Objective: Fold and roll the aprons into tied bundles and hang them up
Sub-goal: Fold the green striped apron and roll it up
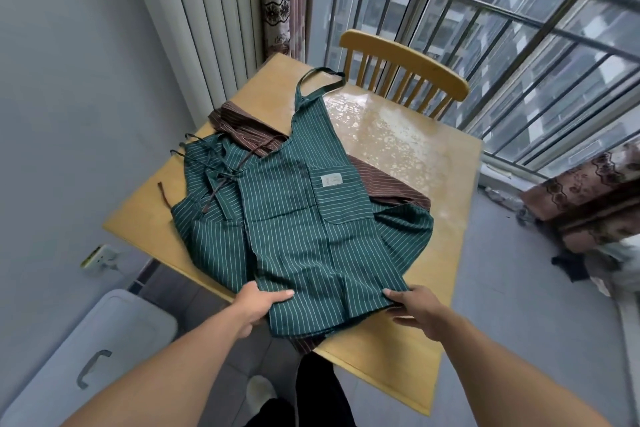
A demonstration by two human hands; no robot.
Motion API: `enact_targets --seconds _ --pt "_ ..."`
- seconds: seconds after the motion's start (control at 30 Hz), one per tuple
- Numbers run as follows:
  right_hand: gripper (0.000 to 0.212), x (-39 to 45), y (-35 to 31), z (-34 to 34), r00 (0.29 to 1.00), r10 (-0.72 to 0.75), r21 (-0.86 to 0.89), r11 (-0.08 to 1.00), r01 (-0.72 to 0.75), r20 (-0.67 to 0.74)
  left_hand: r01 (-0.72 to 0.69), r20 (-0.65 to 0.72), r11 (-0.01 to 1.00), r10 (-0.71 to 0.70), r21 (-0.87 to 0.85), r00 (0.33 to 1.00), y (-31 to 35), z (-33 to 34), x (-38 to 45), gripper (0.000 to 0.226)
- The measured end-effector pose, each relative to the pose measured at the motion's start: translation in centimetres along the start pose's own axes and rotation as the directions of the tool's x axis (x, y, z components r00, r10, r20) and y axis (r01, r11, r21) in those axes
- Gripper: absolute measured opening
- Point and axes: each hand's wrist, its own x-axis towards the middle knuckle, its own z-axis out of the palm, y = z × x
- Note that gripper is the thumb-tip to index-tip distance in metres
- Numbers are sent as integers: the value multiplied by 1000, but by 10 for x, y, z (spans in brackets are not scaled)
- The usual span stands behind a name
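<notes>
A green striped apron (298, 218) lies spread lengthwise on the wooden table (408, 135), neck loop toward the far side, pocket with a pale label facing up. More green striped cloth (207, 204) with dark ties is bunched to its left. A brown striped apron (242, 128) lies underneath, showing at the far left and at the right. My left hand (258, 302) pinches the green apron's near left hem, thumb on top. My right hand (412, 305) pinches the near right hem corner.
A yellow wooden chair (405, 69) stands at the table's far side by the barred window. A radiator (204, 10) lines the left wall. A white lidded bin (86, 357) sits at lower left. Patterned curtain and dark clutter lie on the floor at right.
</notes>
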Motion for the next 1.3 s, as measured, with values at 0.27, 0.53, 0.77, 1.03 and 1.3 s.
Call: enact_targets --seconds 0.27,0.53,0.77,1.03,1.3 --pt "31 5 7 1 999 17 -114 993 -21 -35 145 79 989 -147 40 986 -23 -13 6 100" --pt "26 11 10 10 998 45 -220 974 -54 -46 21 -249 992 11 123 968 -30 -6 -9 48" --pt "26 8 10 16 996 32 -231 972 -49 -77 -87 -95 990 97 110 991 -24 -6 -11 73" --pt "35 5 10 10 997 47 -212 976 -58 -56 16 -85 996 -8 92 996 -37 -17 4 35" --pt "20 -26 -53 49 965 -264 -29 964 264 2 -138 -314 911 272 389 910 -8 -29 1 40"
